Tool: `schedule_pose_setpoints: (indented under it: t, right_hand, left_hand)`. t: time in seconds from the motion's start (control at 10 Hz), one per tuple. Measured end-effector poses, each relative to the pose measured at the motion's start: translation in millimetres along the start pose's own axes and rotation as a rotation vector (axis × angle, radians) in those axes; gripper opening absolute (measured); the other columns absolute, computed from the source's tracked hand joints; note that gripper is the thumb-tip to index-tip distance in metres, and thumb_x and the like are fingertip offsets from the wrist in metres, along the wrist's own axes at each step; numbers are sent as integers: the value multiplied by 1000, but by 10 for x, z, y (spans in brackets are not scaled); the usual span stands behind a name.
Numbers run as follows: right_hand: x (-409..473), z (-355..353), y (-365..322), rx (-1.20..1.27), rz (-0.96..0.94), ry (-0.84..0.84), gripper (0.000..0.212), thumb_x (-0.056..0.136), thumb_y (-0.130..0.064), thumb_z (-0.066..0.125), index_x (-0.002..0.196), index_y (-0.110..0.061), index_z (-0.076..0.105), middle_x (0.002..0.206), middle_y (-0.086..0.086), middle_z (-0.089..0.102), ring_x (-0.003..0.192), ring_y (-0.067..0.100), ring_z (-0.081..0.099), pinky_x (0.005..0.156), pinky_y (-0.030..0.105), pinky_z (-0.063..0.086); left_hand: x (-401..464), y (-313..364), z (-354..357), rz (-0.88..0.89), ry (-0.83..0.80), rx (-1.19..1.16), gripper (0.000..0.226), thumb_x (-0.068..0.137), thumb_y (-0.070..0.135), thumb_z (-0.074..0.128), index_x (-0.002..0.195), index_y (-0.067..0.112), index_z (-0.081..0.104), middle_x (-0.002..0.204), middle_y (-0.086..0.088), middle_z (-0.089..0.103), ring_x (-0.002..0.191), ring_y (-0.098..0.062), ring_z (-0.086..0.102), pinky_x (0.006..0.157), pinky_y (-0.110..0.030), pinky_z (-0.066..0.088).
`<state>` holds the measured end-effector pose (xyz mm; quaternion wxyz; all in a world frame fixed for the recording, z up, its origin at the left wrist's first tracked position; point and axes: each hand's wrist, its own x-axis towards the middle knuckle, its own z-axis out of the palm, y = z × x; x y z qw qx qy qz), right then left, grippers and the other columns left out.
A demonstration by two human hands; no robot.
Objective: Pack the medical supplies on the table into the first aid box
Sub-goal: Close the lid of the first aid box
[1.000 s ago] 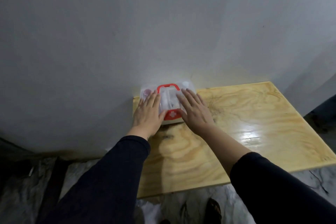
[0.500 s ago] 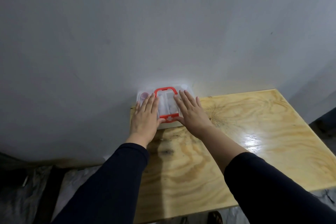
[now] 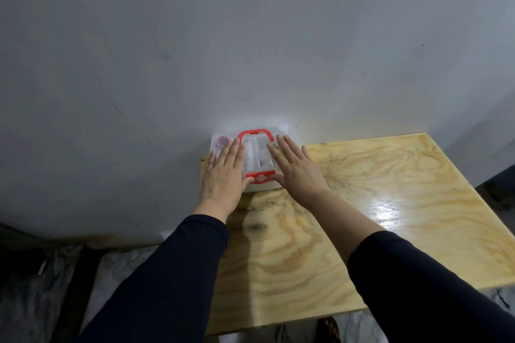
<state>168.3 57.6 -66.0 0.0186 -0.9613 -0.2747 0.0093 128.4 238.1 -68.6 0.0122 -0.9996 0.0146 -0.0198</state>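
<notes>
The first aid box [image 3: 257,153] is a clear plastic case with a red handle and a red latch bearing a white cross. It lies flat at the far left corner of the wooden table [image 3: 362,203], against the wall, with its lid down. White supplies and a pink-capped item show through the lid. My left hand [image 3: 224,175] lies flat on the lid's left part, fingers spread, thumb by the latch. My right hand [image 3: 295,167] presses flat on the lid's right part. Neither hand grips anything.
A grey wall [image 3: 250,36] rises directly behind the box. The table's left edge runs just beside my left hand, with dark floor and plastic sheeting [image 3: 55,273] below. A bright light glare [image 3: 386,211] sits on the tabletop to the right.
Both hands stay flat on the box lid. The red latch with the cross shows again at the front edge after being mostly hidden half a second ago. The view has shifted slightly.
</notes>
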Motion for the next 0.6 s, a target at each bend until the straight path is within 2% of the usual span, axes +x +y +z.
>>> schedule_pose_setpoints:
  t: [0.2,0.3,0.4,0.5,0.6]
  right_hand:
    - [15,-2,-20,-17,26,-7,72,97,-49,33,153,-21,-2,163,5,-6,150,22,-10,123,43,8]
    - [23,-107,-20,-1,14,-78,73,97,-50,37,153,-21,0,163,4,-6,150,21,-9,122,43,7]
    - [-5,-428,28,32,-6,-113,69,97,-46,43,153,-22,11,163,2,4,151,17,-2,122,44,6]
    - [-100,-1042,49,185,-35,31,56,96,-38,52,147,-24,34,159,-1,25,149,12,15,122,35,15]
    - [-367,-1902,66,287,-90,321,47,91,-36,59,136,-23,52,148,-7,44,142,4,30,118,23,22]
  left_hand:
    - [41,-3,18,7,3,9,79,97,50,37,153,12,-4,163,-6,-6,149,-21,-7,123,-41,5]
    - [39,-38,-46,28,-34,23,79,97,51,36,154,12,-4,162,-6,-7,150,-20,-7,123,-41,2]
    - [-18,-120,-88,86,32,-60,76,98,49,32,154,12,-4,161,-2,-10,150,-19,-7,120,-37,-8]
    - [-362,-306,23,86,199,-235,71,91,47,20,153,11,15,161,-2,10,149,-20,14,120,-32,-1]
    - [-954,-650,426,-11,233,-262,60,99,44,15,152,16,20,159,1,25,147,-6,14,118,-27,4]
